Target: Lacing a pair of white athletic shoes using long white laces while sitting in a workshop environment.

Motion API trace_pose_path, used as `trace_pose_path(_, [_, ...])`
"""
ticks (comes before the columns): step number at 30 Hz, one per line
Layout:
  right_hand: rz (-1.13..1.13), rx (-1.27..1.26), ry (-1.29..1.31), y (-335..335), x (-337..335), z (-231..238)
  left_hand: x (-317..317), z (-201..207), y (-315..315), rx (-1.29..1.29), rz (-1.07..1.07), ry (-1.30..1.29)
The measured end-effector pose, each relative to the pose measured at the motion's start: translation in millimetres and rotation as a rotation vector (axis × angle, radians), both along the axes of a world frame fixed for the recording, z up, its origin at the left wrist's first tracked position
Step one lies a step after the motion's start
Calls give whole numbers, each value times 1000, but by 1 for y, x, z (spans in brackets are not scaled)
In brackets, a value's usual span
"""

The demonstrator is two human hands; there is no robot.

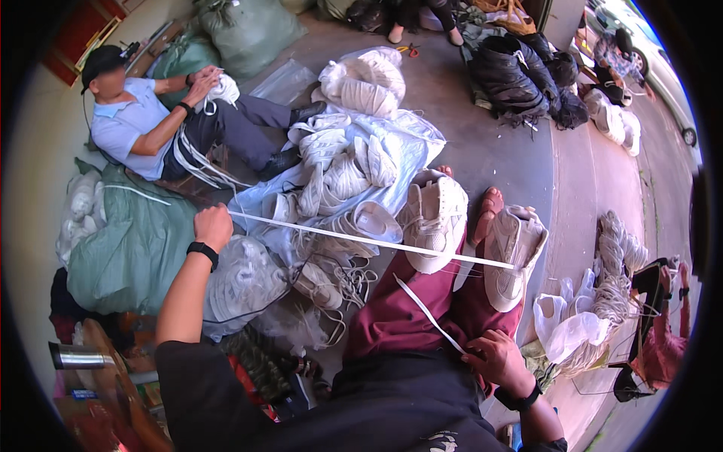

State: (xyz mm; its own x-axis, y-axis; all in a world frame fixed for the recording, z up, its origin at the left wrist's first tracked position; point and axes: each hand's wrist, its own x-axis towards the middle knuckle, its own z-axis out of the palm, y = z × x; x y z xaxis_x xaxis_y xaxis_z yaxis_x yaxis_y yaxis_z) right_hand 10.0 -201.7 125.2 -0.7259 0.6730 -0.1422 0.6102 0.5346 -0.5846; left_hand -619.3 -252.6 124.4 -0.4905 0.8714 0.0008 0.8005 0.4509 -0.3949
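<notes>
Two white sneakers rest on my legs in the maroon trousers: the left sneaker point(434, 218) on one knee, the right sneaker point(515, 256) on the other. My left hand point(214, 228), raised out to the left, is closed on a flat white shoelace point(324, 232). That lace is pulled taut across the left sneaker to the right sneaker. By my right thigh, my right hand point(497, 363) pinches the end of another white lace strand point(428, 313), which hangs slack over my lap. Laces are threaded through the left sneaker's upper part.
Many white shoes point(350, 169) lie heaped on a pale blue sheet point(422, 135). Green sacks point(128, 248) stand at left. A seated co-worker point(151, 124) handles a white shoe there. Bundled laces point(614, 271) and a plastic bag point(565, 324) lie at right, black bundles point(516, 79) behind.
</notes>
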Motion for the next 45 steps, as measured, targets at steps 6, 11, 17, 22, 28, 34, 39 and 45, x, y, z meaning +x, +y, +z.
trace_pose_path(6, [-489, 202, 250, 41, -43, 19, -54, -22, -36, -62, 119, -105])
trace_pose_path(11, [-666, 392, 262, 105, -73, -31, -82, -43, -51, -65, 124, -170])
trace_pose_path(17, [-626, 359, 317, 128, -116, -84, -117, -66, -73, -9, 163, -202])
trace_pose_path(22, [-583, 407, 358, 123, -140, -95, -158, -80, -102, 32, 257, -203])
trace_pose_path(28, [-568, 406, 339, 118, -147, -95, -192, -76, -137, 82, 389, -288])
trace_pose_path(34, [-564, 424, 323, 116, -151, -90, -200, -68, -157, 127, 501, -333])
trace_pose_path(39, [-556, 426, 290, 116, -149, -82, -194, -62, -163, 154, 495, -363])
trace_pose_path(45, [-548, 437, 264, 128, -125, -89, -173, -63, -145, 198, 492, -386])
